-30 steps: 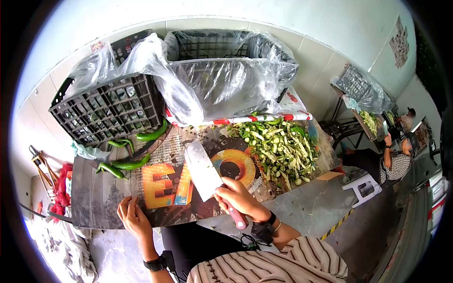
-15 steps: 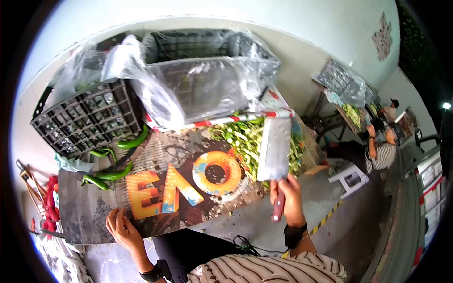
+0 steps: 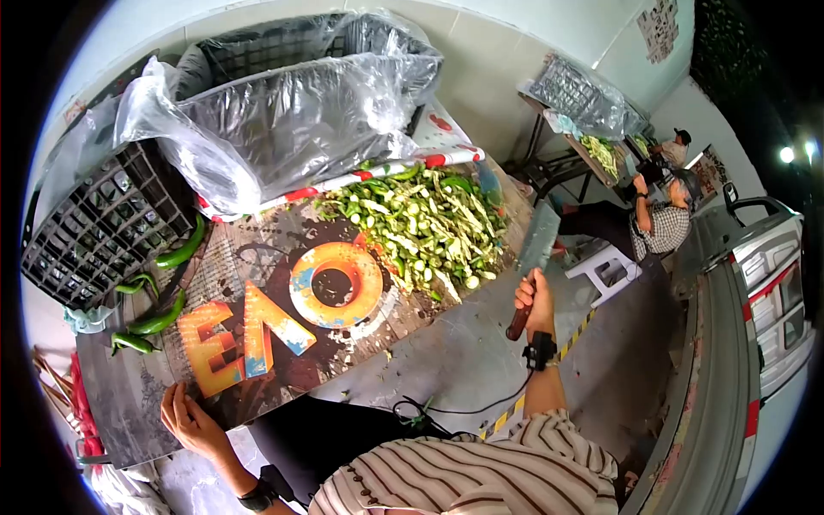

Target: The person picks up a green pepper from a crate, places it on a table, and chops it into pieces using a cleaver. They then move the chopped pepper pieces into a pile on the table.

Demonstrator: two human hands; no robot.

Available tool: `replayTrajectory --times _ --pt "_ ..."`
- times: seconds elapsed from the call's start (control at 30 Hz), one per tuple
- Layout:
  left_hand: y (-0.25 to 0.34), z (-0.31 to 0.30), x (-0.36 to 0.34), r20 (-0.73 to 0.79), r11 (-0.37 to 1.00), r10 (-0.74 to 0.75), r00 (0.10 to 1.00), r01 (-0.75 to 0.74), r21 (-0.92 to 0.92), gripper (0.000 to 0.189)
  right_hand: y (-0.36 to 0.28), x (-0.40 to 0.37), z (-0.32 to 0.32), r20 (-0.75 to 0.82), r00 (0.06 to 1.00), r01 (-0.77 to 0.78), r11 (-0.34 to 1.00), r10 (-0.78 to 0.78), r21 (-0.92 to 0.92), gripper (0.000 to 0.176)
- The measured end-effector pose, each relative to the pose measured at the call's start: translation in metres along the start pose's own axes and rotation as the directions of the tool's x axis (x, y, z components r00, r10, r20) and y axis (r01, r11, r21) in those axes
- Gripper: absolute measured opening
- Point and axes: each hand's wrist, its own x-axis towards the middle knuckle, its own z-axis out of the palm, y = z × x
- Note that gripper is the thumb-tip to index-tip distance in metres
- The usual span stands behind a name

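Note:
My right hand [image 3: 536, 300] grips the reddish handle of a broad cleaver [image 3: 538, 245], held off the right end of the board, blade up and beside the heap of chopped green peppers [image 3: 421, 223]. My left hand [image 3: 190, 416] rests on the near left edge of the painted wooden board [image 3: 283, 300], fingers curled over the rim. Whole green peppers [image 3: 159, 296] lie at the board's far left, well away from both hands.
A black crate [image 3: 90, 236] and a plastic-lined crate [image 3: 292, 112] stand behind the board. A red-and-white roll [image 3: 378, 174] lies along the back edge. At the right, a seated person [image 3: 657, 227] works at another table [image 3: 592, 146]. Concrete floor with yellow tape lies below.
My right hand has swung the cleaver from the board's middle across the pepper heap and off its right end. The view has turned right. My left hand stays on the board's edge.

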Motion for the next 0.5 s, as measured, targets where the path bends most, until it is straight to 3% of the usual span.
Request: replayTrajectory --times 0.07,0.17,0.27,0.47,0.5 --pt "-0.001 0.002 0.000 -0.008 1.000 0.012 1.000 -0.012 0.014 0.022 0.018 0.013 -0.013 -0.034 0.990 -0.135 0.990 0.134 -0.042 0.027" --pt "-0.003 0.001 0.000 -0.022 1.000 0.012 1.000 -0.012 0.022 0.022 0.043 0.009 -0.034 0.027 0.992 -0.126 0.992 0.126 -0.002 0.029" --pt "-0.004 0.003 0.001 -0.011 1.000 0.019 1.000 -0.019 0.020 0.022 0.054 -0.019 -0.049 -0.038 0.995 -0.093 0.995 0.094 0.028 0.026" --pt "-0.002 0.001 0.000 -0.019 1.000 -0.003 1.000 0.003 0.022 0.021 0.079 -0.056 -0.117 -0.252 0.940 -0.237 0.972 0.230 0.002 0.028" --pt "-0.001 0.002 0.000 -0.027 1.000 -0.010 1.000 0.011 0.022 0.021 0.083 -0.055 -0.121 -0.419 0.878 -0.266 0.964 0.231 -0.026 0.029"
